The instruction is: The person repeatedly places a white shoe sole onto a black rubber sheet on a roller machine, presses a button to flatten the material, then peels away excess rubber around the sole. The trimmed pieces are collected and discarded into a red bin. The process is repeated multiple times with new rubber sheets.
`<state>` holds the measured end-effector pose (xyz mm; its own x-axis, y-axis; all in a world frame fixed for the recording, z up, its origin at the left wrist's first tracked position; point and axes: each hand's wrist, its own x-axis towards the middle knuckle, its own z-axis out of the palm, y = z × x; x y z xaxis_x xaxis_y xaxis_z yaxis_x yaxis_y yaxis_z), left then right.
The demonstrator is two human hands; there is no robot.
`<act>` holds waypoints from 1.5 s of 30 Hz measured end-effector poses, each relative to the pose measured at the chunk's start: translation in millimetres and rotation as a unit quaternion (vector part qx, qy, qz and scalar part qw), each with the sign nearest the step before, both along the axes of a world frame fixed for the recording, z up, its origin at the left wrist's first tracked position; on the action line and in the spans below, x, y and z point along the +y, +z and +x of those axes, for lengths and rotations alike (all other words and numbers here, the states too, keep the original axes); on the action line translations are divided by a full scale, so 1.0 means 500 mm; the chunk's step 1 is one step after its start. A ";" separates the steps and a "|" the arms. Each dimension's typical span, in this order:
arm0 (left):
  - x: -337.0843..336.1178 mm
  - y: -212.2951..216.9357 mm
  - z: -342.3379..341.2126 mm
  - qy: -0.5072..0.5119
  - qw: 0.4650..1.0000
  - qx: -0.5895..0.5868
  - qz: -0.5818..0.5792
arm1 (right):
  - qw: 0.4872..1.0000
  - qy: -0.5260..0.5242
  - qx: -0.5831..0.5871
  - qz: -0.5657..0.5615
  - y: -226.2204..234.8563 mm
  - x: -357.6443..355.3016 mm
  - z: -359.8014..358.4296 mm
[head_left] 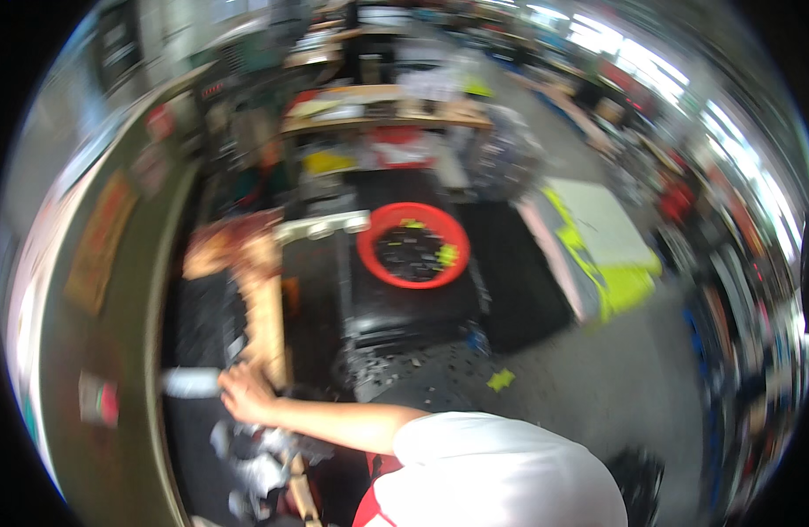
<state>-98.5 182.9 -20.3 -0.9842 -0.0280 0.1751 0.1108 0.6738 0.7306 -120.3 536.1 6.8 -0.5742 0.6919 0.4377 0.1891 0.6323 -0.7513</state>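
Nearest the camera, a white sleeve filled the lower edge, and from it a bare forearm reached out to the person's left. The left hand lay at the near end of a long pale wooden board, fingers curled against it; the blur hid how tight the grip was and whether it truly had hold of the board. The right hand did not show at all. Just left of the hand sat a small white roll-like object, too smeared to make out. The board ran away from the hand along the dark bench. Right of it stood a black machine block, and small dark scraps and one yellow-green piece lay on the grey floor near it. Farther off, a round red basin held dark bits and some yellow-green pieces. Beyond that, wooden shelves were stacked with blurred goods.
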 end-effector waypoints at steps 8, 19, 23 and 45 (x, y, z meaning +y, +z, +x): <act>-0.183 0.004 0.485 0.217 0.968 -0.126 0.002 | 0.792 0.553 -0.247 0.081 0.102 -0.338 0.092; -0.176 0.046 0.491 0.177 0.969 -0.124 -0.116 | 0.851 0.492 -0.146 -0.114 0.127 -0.394 0.095; -0.206 0.026 0.529 0.175 0.971 -0.132 -0.092 | 0.707 0.473 -0.136 -0.508 0.168 -0.316 0.078; -0.209 0.036 0.372 0.202 0.974 -0.069 -0.081 | 0.883 0.450 -0.083 0.108 0.053 -0.300 -0.075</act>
